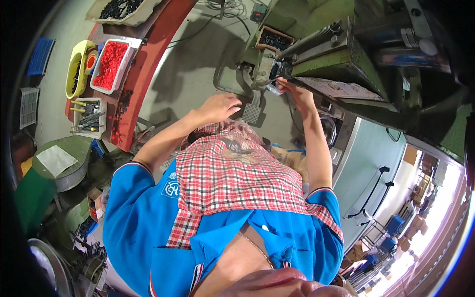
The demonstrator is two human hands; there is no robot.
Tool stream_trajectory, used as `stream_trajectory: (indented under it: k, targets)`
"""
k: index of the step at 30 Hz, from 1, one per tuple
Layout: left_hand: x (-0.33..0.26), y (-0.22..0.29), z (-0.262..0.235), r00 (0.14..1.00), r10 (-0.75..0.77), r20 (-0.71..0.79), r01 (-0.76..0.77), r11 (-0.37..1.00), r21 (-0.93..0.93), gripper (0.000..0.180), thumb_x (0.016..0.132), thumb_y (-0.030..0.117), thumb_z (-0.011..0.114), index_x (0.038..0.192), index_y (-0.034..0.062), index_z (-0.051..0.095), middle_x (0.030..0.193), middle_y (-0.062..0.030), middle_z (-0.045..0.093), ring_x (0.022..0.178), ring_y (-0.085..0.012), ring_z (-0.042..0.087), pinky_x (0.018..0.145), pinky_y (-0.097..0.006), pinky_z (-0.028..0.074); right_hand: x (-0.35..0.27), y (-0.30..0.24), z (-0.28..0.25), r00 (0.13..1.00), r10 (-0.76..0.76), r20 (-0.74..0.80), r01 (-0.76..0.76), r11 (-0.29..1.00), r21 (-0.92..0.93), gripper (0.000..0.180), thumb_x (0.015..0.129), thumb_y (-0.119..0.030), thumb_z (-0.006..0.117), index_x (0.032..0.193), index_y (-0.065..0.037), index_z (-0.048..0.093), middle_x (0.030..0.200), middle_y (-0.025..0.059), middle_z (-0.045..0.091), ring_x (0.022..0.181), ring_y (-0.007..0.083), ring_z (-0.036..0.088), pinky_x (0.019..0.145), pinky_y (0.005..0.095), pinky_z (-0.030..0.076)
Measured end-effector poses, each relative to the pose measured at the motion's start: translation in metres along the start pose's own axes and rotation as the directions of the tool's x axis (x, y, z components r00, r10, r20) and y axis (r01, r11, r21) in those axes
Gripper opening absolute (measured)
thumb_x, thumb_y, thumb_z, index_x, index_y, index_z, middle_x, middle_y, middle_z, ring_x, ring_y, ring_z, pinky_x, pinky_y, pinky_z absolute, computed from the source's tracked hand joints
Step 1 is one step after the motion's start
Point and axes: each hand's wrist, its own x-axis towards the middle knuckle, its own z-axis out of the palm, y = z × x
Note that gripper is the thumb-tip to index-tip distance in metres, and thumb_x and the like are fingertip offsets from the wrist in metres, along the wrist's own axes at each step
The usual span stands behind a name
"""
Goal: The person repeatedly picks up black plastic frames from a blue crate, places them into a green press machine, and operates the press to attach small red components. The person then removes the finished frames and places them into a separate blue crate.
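My right hand [292, 91] reaches up to the working end of a green press-like machine [341, 69]. Its fingertips are pinched together there; whatever they hold is too small to make out. A shiny, pale piece [273, 89] lies right by those fingers. My left hand [219, 107] hovers in front of the checked apron [237, 173], fingers loosely curled and apart, with nothing in it. Beyond the machine's working end, an open box of small dark parts [275, 39] sits on the machine.
Left, a red-brown bench [143, 74] carries a white tray of red parts [111, 64], a yellow container [75, 74], a tool tray [90, 118] and a tray of black pieces [121, 11]. A patterned metal foot pedal [252, 114] is below the machine. A green drum [64, 163] stands lower left.
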Motion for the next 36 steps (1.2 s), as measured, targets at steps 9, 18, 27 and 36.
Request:
stream_trajectory:
  k: [9, 18, 27, 36]
  targets:
    - [-0.014, 0.014, -0.009, 0.995, -0.099, 0.001, 0.098, 0.989, -0.107, 0.028, 0.089, 0.026, 0.059, 0.108, 0.0058, 0.064, 0.099, -0.0109, 0.064, 0.086, -0.0291, 0.063, 0.075, -0.038, 0.051, -0.026, 0.022, -0.001, 0.977, 0.082, -0.195, -0.051, 0.985, 0.162, 0.014, 0.084, -0.013, 0.072, 0.085, 0.001, 0.069, 0.074, 0.0064, 0.066, 0.061, 0.0113, 0.060, 0.056, 0.0247, 0.050]
    - [0.051, 0.089, 0.033, 0.960, 0.102, -0.262, -0.192, 0.919, -0.345, 0.015, 0.082, 0.012, 0.069, 0.091, 0.0018, 0.063, 0.083, -0.0104, 0.062, 0.074, -0.0253, 0.062, 0.064, -0.033, 0.049, -0.112, 0.070, 0.040, 0.967, 0.248, 0.063, -0.212, 0.639, 0.740, 0.026, 0.094, -0.026, 0.060, 0.080, -0.005, 0.058, 0.059, -0.0042, 0.040, 0.048, 0.0075, 0.029, 0.045, 0.0231, 0.023]
    - [0.112, 0.160, 0.144, 0.907, 0.313, -0.283, -0.335, 0.942, -0.032, 0.008, 0.081, 0.006, 0.067, 0.085, 0.0009, 0.064, 0.080, -0.0112, 0.062, 0.068, -0.0271, 0.059, 0.061, -0.033, 0.047, -0.208, 0.117, -0.160, 0.953, 0.018, -0.304, 0.057, 0.970, 0.236, 0.036, 0.096, -0.034, 0.054, 0.099, 0.000, 0.064, 0.085, 0.0112, 0.066, 0.074, 0.0218, 0.063, 0.067, 0.0338, 0.051]
    - [-0.003, 0.172, 0.234, 0.900, -0.432, -0.055, 0.435, 0.889, 0.140, 0.024, 0.078, 0.024, 0.071, 0.075, 0.0023, 0.064, 0.066, -0.0164, 0.061, 0.058, -0.0295, 0.060, 0.057, -0.040, 0.047, -0.419, 0.182, -0.641, 0.113, -0.368, -0.923, -0.939, 0.265, -0.221, 0.065, 0.080, -0.059, 0.061, 0.115, -0.004, 0.060, 0.097, 0.0183, 0.065, 0.097, 0.0340, 0.064, 0.080, 0.0450, 0.052]
